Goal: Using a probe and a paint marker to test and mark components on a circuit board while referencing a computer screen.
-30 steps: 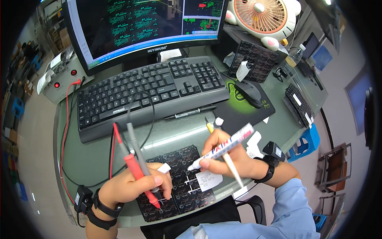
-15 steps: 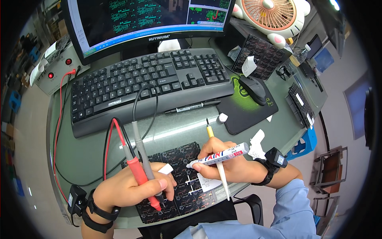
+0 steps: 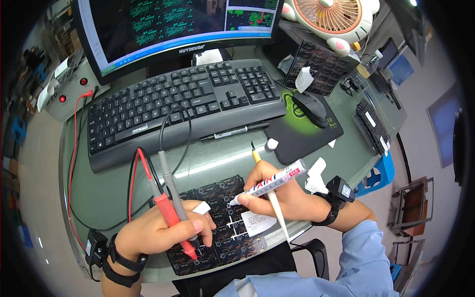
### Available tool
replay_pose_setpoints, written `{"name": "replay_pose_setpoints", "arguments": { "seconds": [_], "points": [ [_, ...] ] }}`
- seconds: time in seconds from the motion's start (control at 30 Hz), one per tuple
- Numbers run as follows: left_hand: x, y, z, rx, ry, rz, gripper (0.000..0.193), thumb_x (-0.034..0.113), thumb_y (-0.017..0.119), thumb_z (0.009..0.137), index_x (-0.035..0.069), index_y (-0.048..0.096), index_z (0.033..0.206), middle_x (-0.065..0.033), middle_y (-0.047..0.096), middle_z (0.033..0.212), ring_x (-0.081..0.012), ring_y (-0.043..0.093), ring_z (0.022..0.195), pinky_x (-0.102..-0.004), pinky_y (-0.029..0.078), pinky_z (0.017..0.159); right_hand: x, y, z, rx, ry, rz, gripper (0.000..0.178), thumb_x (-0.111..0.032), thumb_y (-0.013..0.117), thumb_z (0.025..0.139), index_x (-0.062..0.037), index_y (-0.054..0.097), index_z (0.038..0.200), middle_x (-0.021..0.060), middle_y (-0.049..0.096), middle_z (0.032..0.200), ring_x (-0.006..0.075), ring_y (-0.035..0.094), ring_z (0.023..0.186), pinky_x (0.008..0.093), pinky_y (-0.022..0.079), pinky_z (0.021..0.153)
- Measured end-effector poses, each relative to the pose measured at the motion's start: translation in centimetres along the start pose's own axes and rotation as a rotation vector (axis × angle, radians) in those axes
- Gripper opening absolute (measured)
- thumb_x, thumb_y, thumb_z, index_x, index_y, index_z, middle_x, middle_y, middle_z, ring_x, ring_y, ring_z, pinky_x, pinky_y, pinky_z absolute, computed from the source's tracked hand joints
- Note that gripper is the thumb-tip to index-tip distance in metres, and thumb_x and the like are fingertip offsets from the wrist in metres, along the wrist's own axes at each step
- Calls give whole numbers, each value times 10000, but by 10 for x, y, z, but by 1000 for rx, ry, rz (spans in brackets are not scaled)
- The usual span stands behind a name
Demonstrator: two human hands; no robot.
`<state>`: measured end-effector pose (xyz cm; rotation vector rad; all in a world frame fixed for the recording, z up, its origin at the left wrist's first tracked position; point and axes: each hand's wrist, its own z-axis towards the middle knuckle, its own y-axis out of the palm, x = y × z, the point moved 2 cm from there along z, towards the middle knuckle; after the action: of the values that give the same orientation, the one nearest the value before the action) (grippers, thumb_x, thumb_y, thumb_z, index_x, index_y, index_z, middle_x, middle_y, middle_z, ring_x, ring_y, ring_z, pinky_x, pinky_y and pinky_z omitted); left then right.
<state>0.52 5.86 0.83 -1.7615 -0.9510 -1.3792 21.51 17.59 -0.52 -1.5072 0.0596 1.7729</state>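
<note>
Held red probe (image 3: 168,213) and grey probe (image 3: 172,185) in the closed left grip (image 3: 166,230), over the board (image 3: 230,250) lying on the bench (image 3: 217,159) in front of the keyboard (image 3: 188,101). Pointed the marker (image 3: 271,183) down at the board near a white slip (image 3: 259,223), clasping marker and slanting pale tool (image 3: 278,215) in the right grip (image 3: 284,198).

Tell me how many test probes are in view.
2: a red probe and a grey probe, both held in the left hand. The hand partly covers them and could hide others.
</note>
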Motion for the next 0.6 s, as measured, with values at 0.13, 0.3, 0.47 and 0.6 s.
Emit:
{"name": "replay_pose_setpoints", "arguments": {
  "seconds": [0.13,0.3,0.47,0.6],
  "points": [
    [-1,3,-1,12,25,-47,383,254,415,972,4,680,854,-117,638,931,-246,601,961,-336,451,874,0,-10,-3,22,39,18,228,-149,715,853,-35,520,823,44,556,677,109,539,559,278,413,490],
    [2,5,1,37,18,-56,400,255,410,968,-13,685,856,-99,663,884,-237,598,996,-351,440,926,4,-4,-5,14,-20,-29,229,-157,708,853,-32,524,799,71,564,648,153,564,552,296,425,499],
    [2,8,1,59,-4,-50,450,274,382,952,-24,698,835,-146,675,930,-270,597,1003,-363,414,963,3,0,-5,-11,-12,-83,232,-197,677,876,-30,519,855,111,599,644,245,612,553,346,464,513],
    [4,7,1,54,23,-56,428,264,394,973,-18,690,847,-107,683,891,-249,593,1006,-366,425,961,2,-3,-4,-28,-41,-116,227,-179,682,866,-27,514,862,115,594,646,256,610,547,353,467,513]
  ]
}}
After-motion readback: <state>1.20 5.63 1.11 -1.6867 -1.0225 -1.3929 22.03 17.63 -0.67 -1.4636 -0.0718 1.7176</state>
